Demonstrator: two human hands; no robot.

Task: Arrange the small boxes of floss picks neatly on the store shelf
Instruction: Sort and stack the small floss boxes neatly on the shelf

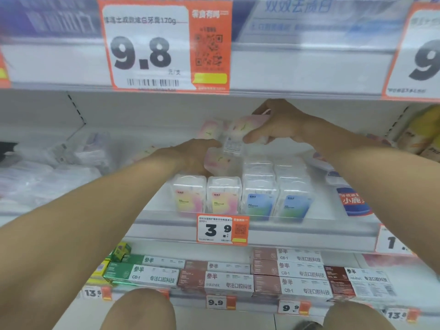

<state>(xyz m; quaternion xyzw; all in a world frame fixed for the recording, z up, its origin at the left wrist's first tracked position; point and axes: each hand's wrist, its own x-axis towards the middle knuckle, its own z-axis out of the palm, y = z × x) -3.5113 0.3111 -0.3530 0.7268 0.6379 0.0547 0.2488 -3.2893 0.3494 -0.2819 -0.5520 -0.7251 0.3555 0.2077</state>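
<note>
Four floss pick boxes (240,198) stand side by side at the front edge of the middle shelf (285,231), with more stacked behind the two on the right. Behind the left pair, the left hand (190,156) holds a box (217,163) low, while the right hand (278,126) holds another box (247,129) above it. A price tag (222,229) hangs below the front row. Toothpaste cartons (238,275) lie on the shelf beneath.
</note>
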